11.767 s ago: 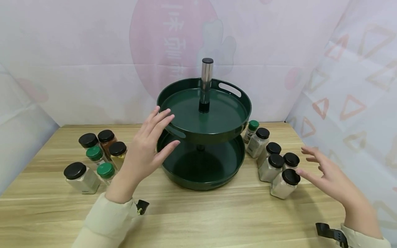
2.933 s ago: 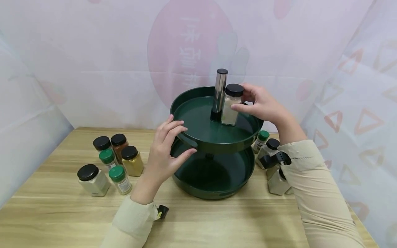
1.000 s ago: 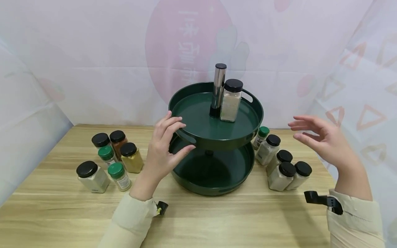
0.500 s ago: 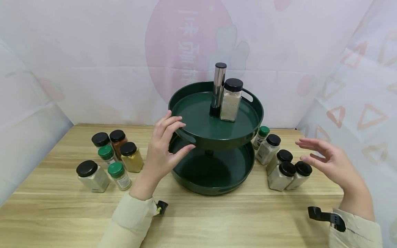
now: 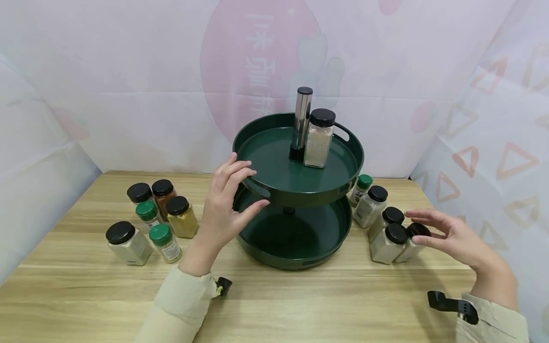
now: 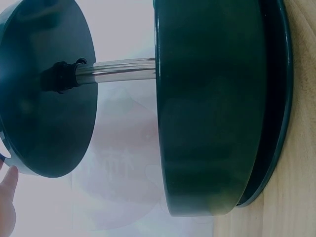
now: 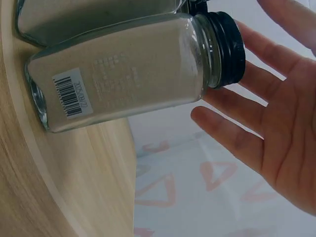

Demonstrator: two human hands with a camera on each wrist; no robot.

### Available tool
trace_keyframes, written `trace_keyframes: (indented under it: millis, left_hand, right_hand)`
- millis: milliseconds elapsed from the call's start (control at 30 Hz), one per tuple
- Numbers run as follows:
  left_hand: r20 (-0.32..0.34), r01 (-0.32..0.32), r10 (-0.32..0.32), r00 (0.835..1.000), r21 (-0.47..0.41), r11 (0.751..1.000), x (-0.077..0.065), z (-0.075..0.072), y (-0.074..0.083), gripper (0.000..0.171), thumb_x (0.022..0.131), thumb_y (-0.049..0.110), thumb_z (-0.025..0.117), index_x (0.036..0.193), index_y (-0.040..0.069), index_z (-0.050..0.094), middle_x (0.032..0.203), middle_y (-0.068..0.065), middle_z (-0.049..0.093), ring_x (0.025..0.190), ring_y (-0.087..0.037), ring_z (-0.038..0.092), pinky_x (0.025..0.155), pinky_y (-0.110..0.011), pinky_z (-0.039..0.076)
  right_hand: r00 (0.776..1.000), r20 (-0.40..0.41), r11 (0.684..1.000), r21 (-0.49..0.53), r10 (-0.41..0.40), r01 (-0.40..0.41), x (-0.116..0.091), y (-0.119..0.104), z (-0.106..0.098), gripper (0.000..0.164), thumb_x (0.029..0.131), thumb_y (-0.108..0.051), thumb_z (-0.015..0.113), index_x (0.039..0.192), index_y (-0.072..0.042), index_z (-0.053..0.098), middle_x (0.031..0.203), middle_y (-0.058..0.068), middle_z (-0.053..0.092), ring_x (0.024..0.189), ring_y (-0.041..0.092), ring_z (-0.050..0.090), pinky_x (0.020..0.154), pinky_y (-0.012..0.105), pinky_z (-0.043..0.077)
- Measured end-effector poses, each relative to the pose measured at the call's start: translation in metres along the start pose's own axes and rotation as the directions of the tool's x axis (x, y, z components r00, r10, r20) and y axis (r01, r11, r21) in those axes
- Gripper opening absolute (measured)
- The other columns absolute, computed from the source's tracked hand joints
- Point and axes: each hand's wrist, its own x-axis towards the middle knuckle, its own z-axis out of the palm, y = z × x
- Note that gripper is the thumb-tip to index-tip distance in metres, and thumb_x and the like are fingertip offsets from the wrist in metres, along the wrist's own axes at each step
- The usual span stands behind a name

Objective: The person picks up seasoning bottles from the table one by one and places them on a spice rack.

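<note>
A two-tier dark green tray stand (image 5: 296, 193) rises from the wooden table around a shiny metal post. On its upper tier, beside the post, stands a square glass jar (image 5: 319, 139) with a black lid and pale powder inside. My left hand (image 5: 223, 205) is spread at the left of the upper tray, fingertips right at the rim by a handle slot; its thumb (image 6: 9, 182) shows at the slot's edge. My right hand (image 5: 454, 236) reaches over a black-lidded jar (image 7: 123, 71) of pale powder, its fingers extended behind and beside the lid, not closed round it.
Left of the stand are several spice jars, among them a yellow one (image 5: 183, 218), a green-lidded one (image 5: 165, 243) and a large white one (image 5: 128, 243). To the right, more pale jars (image 5: 387, 244) stand close together, with a green-lidded shaker (image 5: 360, 189) behind.
My right hand put the jar on the upper tray, let go and moved back right, then lowered to another jar's lid. My left hand has stayed at the tray's rim.
</note>
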Motion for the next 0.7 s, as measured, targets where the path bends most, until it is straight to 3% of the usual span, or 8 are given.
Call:
trace_keyframes:
  millis: [400,700]
  left_hand:
    - [-0.017,-0.02,0.02,1.0,-0.007,1.0,0.0,0.001,-0.002,0.06,0.089,0.051,0.067,0.123,0.001,0.06,0.135,-0.018,0.056,0.143,-0.042,0.038,0.121,-0.047,0.033]
    - [-0.011,-0.017,0.017,1.0,0.004,1.0,0.0,0.001,-0.002,0.061,0.089,0.051,0.067,0.123,0.001,0.06,0.136,-0.017,0.056,0.143,-0.042,0.038,0.121,-0.045,0.033]
  right_hand:
    - [0.997,0.076,1.0,0.013,-0.002,0.001,-0.004,0.007,-0.002,0.053,0.09,-0.009,0.072,0.14,-0.006,0.052,0.138,-0.023,0.051,0.123,-0.022,0.039,0.091,0.001,0.038]
    - [0.985,0.131,0.991,0.094,-0.109,0.097,-0.003,0.016,0.003,0.053,0.088,0.003,0.069,0.138,0.0,0.05,0.138,-0.02,0.051,0.126,-0.016,0.044,0.092,0.005,0.042]
